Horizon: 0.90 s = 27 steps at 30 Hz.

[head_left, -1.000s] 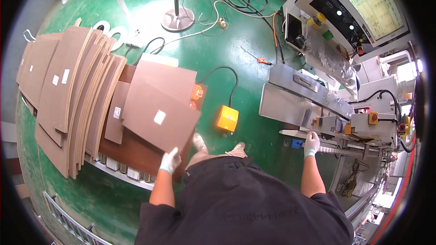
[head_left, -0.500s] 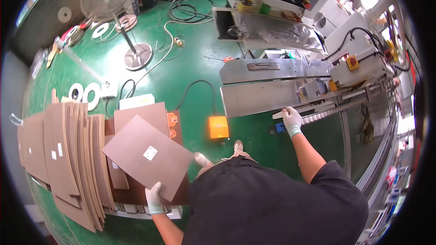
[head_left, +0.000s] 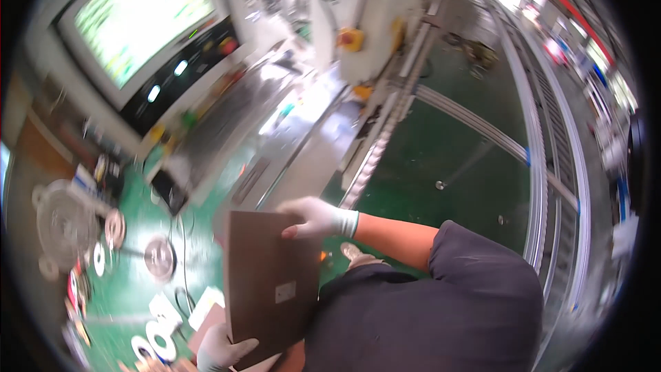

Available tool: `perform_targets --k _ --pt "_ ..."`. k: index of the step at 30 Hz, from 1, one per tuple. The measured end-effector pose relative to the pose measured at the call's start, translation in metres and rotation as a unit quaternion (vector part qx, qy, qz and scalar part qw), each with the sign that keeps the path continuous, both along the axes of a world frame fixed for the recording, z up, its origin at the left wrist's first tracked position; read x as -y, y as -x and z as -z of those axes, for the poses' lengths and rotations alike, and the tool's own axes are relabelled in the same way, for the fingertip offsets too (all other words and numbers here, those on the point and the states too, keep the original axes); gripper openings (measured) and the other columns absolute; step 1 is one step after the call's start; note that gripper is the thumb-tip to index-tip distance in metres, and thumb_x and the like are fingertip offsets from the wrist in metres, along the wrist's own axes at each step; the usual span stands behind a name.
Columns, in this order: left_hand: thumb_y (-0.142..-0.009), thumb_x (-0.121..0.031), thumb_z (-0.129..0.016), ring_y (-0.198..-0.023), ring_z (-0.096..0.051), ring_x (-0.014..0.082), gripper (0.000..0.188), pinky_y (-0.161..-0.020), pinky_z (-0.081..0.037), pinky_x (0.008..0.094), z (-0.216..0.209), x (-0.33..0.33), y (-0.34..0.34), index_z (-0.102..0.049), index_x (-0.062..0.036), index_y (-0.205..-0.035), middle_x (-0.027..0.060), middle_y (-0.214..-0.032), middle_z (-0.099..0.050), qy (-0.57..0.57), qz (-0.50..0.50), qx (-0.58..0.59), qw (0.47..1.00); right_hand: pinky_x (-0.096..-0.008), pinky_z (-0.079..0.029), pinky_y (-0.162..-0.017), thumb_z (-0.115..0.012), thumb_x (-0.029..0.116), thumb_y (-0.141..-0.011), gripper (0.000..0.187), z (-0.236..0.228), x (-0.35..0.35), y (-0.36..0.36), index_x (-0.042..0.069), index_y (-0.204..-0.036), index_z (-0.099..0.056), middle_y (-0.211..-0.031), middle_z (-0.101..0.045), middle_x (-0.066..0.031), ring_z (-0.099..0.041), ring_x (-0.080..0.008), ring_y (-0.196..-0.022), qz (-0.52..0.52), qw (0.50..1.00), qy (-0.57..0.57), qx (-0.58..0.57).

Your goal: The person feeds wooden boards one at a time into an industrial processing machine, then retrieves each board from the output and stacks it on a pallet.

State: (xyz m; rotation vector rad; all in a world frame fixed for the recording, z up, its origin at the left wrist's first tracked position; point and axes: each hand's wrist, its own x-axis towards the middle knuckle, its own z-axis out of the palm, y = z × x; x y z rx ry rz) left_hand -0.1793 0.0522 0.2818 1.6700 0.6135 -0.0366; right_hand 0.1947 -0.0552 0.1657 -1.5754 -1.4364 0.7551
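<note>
A flat brown panel (head_left: 265,269) with a small white label (head_left: 285,292) stands tilted up in front of my body. My gloved left hand (head_left: 224,348) grips its lower edge, thumb over the face. At the upper edge, my gloved right hand (head_left: 313,218) has its fingers closed round the panel near the corner. Both gloves are white. Just beyond the panel lies the metal bed of a machine (head_left: 303,165). The picture is smeared by motion, so finer detail is lost.
A lit screen (head_left: 144,17) stands at the upper left. A rail with rollers (head_left: 379,155) runs away beside the machine, and metal frame rails (head_left: 533,165) lie to the right. A standing fan (head_left: 65,224) and white rings (head_left: 160,341) are on the left.
My view has turned to the right. The panel has been raised and tilted up from over the stack. My right hand has left the machine's rail and taken hold of the panel's upper edge.
</note>
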Motion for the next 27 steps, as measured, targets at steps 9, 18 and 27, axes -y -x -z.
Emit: perform_targets --k 9,18,27 --pt "-0.109 -0.041 -0.04 -0.119 -0.064 0.0289 0.049 -0.107 -0.046 0.0443 0.146 -0.101 -0.216 -0.069 -0.0048 -0.124 0.0128 -0.125 -0.071 0.309 -0.048 0.166 0.935 -0.0336 -0.051 -0.095 -0.072 0.055 -0.094 0.065 0.153 0.179 -0.065 -0.002 -0.125 -0.068 -0.114 -0.073 -0.0095 -0.064 -0.0162 -0.106 0.354 0.871 -0.009 -0.339" --pt "-0.102 -0.014 -0.057 -0.111 -0.065 0.0214 0.033 -0.098 -0.051 0.0344 0.237 -0.04 -0.326 -0.062 0.0043 -0.129 0.0124 -0.123 -0.068 0.016 -0.1 0.092 0.991 -0.044 -0.058 -0.085 -0.071 0.044 -0.098 0.045 0.19 0.221 -0.063 0.005 -0.118 -0.061 -0.109 -0.068 -0.0091 -0.067 -0.0245 -0.097 0.553 0.564 -0.021 -0.614" --pt "-0.09 -0.028 -0.069 -0.132 -0.052 0.0418 0.047 -0.11 -0.04 0.0529 0.256 -0.018 -0.266 -0.062 -0.0041 -0.13 0.0177 -0.139 -0.058 -0.543 -0.032 0.004 0.839 -0.0523 -0.054 -0.1 -0.065 0.027 -0.102 0.037 0.154 0.154 -0.112 0.006 -0.132 -0.058 -0.127 -0.065 -0.0128 -0.063 -0.0315 -0.118 0.534 0.515 -0.014 -0.67"
